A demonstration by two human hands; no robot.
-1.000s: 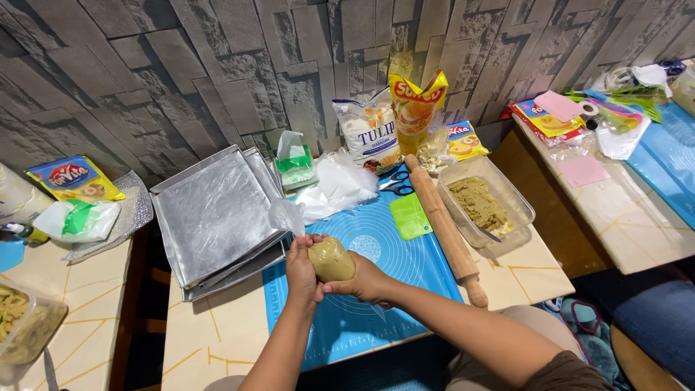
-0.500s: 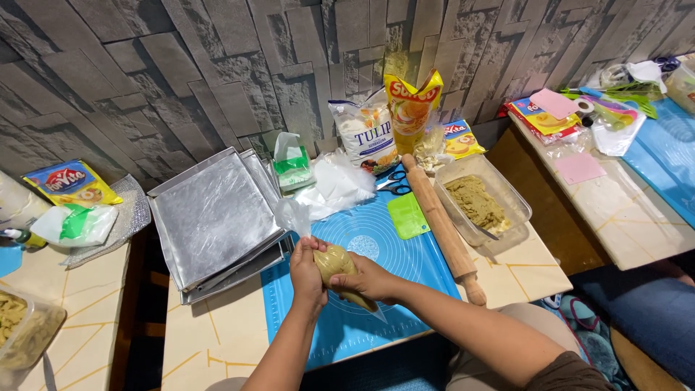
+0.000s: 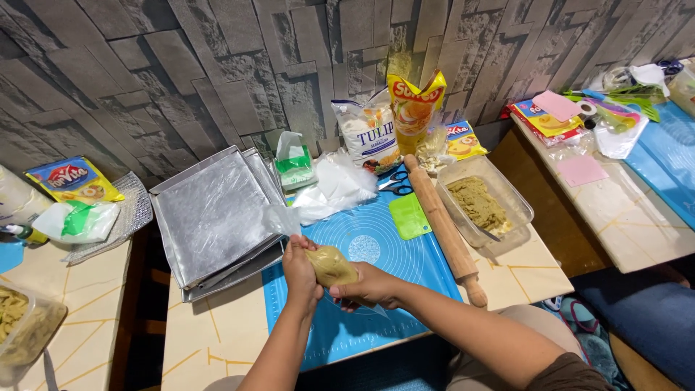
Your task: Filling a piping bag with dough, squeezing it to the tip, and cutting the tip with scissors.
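A yellowish lump of dough (image 3: 331,265) inside clear plastic is pressed between both my hands, above the blue baking mat (image 3: 376,239). My left hand (image 3: 300,274) cups its left side. Under its right side is my right hand (image 3: 369,287), palm wrapped around it. A loose end of the plastic sticks up past my left fingers. A wooden rolling pin (image 3: 444,228) lies along the mat's right edge, and a green scraper (image 3: 409,215) rests on the mat beside it.
Stacked metal baking trays (image 3: 211,217) sit left of the mat. A clear tub of more dough (image 3: 481,206) stands right of the rolling pin. Bags of ingredients (image 3: 371,130), scissors (image 3: 394,181) and crumpled plastic (image 3: 333,187) line the stone wall. A second table (image 3: 622,217) is at right.
My hands have turned and squeezed the dough lump, lowering it slightly toward the mat. Nothing else has shifted.
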